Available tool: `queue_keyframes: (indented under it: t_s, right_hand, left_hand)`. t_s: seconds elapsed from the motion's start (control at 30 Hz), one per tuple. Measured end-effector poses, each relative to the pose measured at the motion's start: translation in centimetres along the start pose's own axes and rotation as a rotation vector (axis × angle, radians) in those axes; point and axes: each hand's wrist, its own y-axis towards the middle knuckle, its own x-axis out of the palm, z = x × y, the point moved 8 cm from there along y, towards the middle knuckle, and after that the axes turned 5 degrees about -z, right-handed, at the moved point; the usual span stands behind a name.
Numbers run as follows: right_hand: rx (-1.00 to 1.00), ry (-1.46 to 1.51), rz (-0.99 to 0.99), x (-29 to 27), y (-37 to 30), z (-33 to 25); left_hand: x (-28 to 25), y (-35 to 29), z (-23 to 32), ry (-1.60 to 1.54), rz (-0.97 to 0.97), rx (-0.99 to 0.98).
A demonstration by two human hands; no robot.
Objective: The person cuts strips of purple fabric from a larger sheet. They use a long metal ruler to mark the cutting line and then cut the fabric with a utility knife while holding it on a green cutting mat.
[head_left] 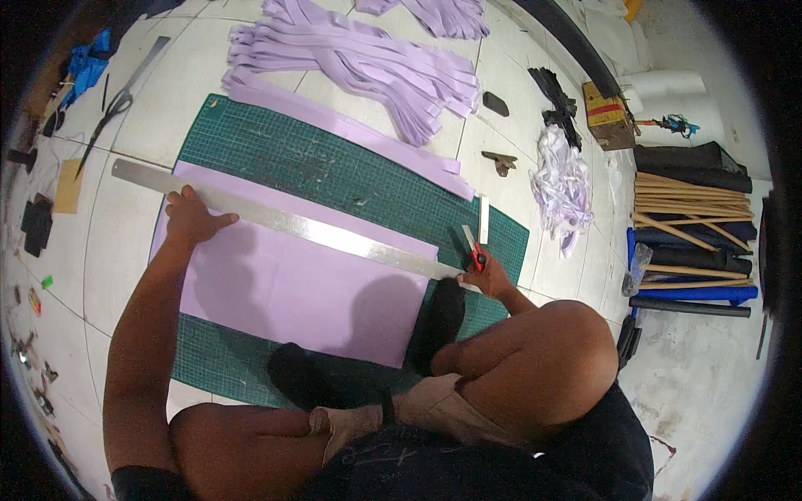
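Note:
A sheet of lilac fabric (309, 296) lies on the green cutting mat (276, 125), with a long metal ruler (326, 238) slanting across it. My left hand (194, 215) presses down near the ruler's left end, fingers spread over the metal and the cloth. At the other end, my right hand (493, 277) is closed around a red utility knife (477, 255), its blade pointing away from me. That hand's fingertips touch the ruler's right end. A short pale strip (484, 219) lies on the mat just beyond the knife.
Lilac fabric strips (351, 63) are heaped beyond the mat; one strip (334, 121) overlaps its far edge. Large scissors (117, 104) lie at far left. A dark block (495, 103), a clamp-like tool (501, 163) and white ribbon scraps (561, 179) lie right. Wooden rods (693, 200) are stacked farther right.

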Motion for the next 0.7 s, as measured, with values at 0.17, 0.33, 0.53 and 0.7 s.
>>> queue_keyframes:
  t_s: [0.17,0.33,0.53,0.7]
  right_hand:
    - [-0.031,-0.029,0.061,0.8,0.6,1.0]
    - [-0.078,-0.044,0.183,0.9,-0.4,1.9]
    - [-0.098,0.146,0.179,1.1,-0.8,1.6]
    - [-0.105,0.132,0.335,-1.9,0.0,1.0]
  left_hand:
    - [-0.6,-0.2,-0.9,-0.022,0.0,-0.021]
    - [-0.5,-0.3,0.1,-0.025,-0.087,-0.055]
    - [-0.3,0.1,-1.0,-0.03,0.012,-0.058]
    - [-0.1,-0.2,-0.2,-0.047,-0.061,-0.028]
